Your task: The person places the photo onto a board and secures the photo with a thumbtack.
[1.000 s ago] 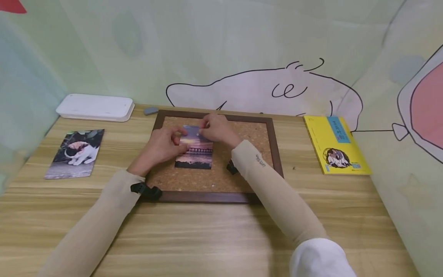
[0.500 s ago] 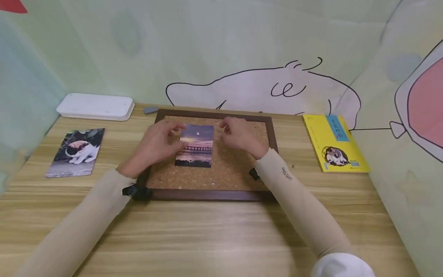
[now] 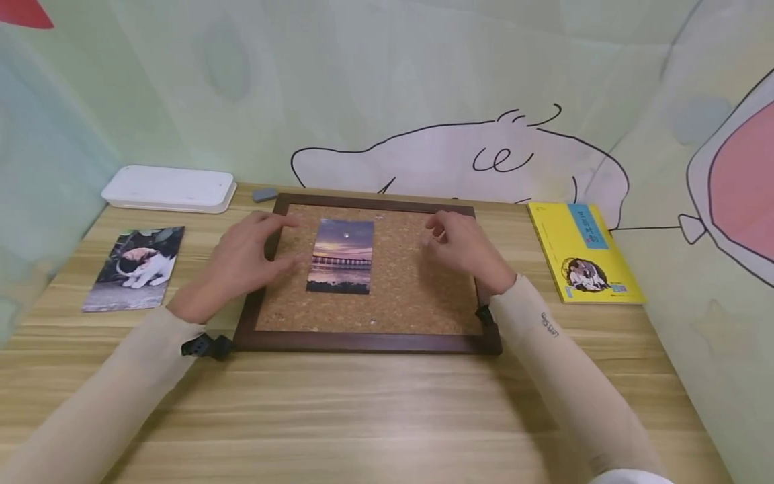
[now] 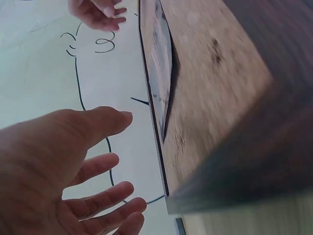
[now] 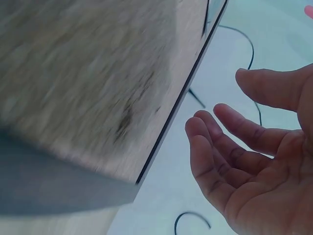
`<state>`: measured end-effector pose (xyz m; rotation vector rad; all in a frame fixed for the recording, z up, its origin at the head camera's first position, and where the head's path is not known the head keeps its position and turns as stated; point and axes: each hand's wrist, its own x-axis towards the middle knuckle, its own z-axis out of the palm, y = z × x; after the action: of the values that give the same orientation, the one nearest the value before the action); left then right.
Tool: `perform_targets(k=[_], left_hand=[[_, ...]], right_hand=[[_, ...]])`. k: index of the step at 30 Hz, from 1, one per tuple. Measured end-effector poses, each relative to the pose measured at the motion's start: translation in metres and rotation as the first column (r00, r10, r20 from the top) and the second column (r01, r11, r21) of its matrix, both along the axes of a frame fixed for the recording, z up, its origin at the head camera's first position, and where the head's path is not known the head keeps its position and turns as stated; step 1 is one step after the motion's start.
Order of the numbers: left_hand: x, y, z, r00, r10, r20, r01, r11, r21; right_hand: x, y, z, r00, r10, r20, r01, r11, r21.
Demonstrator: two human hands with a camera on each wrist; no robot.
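A sunset photo (image 3: 341,259) of a pier lies on the left half of a brown-framed cork board (image 3: 411,302), with a small shiny pushpin (image 3: 347,235) near its top. In the left wrist view the photo (image 4: 164,54) bows slightly off the cork. My left hand (image 3: 242,259) hovers over the board's left edge, thumb and fingers apart, holding nothing. Above the board's right side is my right hand (image 3: 462,245), its fingers loosely bent and nothing between them. The right wrist view shows that hand (image 5: 259,156) clear of the cork.
A cat photo (image 3: 136,269) lies on the table (image 3: 363,417) at left. Behind it are a white case (image 3: 169,188) and a grey eraser-like block (image 3: 264,195). At right lies a yellow book (image 3: 583,255). A patterned wall (image 3: 387,87) rises behind the table.
The right hand has left the top of the photo and moved right, uncovering the pin. The left hand has let go of the photo's left edge and drawn back left.
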<state>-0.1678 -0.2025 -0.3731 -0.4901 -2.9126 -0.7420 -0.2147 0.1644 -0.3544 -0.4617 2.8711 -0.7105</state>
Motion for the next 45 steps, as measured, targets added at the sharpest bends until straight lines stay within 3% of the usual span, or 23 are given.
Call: perform_targets(k=[4, 13, 32, 39, 45], left_hand=[[0.002, -0.009, 0.001, 1.0, 0.015, -0.013, -0.016, 0.999, -0.045], [0.006, -0.03, -0.002, 0.997, 0.065, 0.03, -0.062, 0.994, -0.091], [0.021, -0.101, -0.01, 0.979, 0.204, 0.004, -0.203, 0.974, -0.103], [0.029, -0.125, -0.017, 0.974, 0.223, -0.049, -0.227, 0.969, -0.1], [0.032, -0.138, -0.022, 0.969, 0.242, -0.043, -0.245, 0.966, -0.08]], right_hand=[[0.004, 0.016, -0.002, 1.0, -0.018, -0.009, 0.018, 1.0, 0.024], [0.015, 0.047, -0.006, 0.998, -0.062, -0.02, 0.063, 0.997, 0.034], [0.034, 0.098, -0.012, 0.988, -0.151, 0.035, 0.148, 0.986, 0.072], [0.034, 0.112, -0.017, 0.982, -0.181, 0.05, 0.176, 0.98, 0.096], [0.039, 0.123, -0.021, 0.979, -0.19, 0.069, 0.182, 0.978, 0.102]])
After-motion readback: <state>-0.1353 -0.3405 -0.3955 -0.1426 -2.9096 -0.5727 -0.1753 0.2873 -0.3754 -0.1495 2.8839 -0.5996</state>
